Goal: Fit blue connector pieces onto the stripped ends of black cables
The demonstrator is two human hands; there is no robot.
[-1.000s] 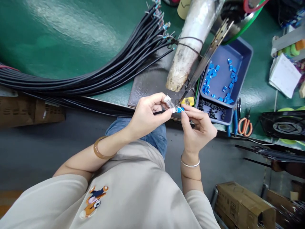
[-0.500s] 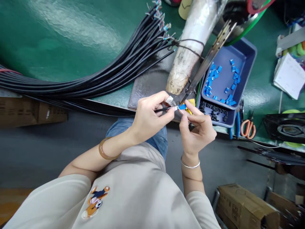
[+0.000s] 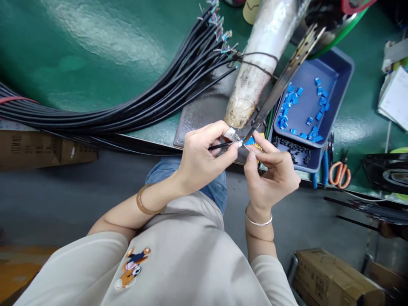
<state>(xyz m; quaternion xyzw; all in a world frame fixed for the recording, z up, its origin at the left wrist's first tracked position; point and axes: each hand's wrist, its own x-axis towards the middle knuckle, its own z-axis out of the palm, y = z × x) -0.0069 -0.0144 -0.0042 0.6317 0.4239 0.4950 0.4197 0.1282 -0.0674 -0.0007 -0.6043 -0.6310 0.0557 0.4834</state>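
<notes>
on the left, a bundle of black cables lies along the bench, their stripped ends fanned out towards the wrapped tube. the left hand is closed in a pinch, thumb and forefinger on a single black cable close to its end. a small blue connector is at that end, just beside the narrow tip of a metal bar. the right hand is half curled, forefinger out by the connector and thumb near a thin pale wire; whether it grips either, i cannot tell. good work here calls for a steady left pinch, light right fingertips, the wire straight and fingers away from the tip. further right, a tray holds more blue connectors, with scissors beside it.
</notes>
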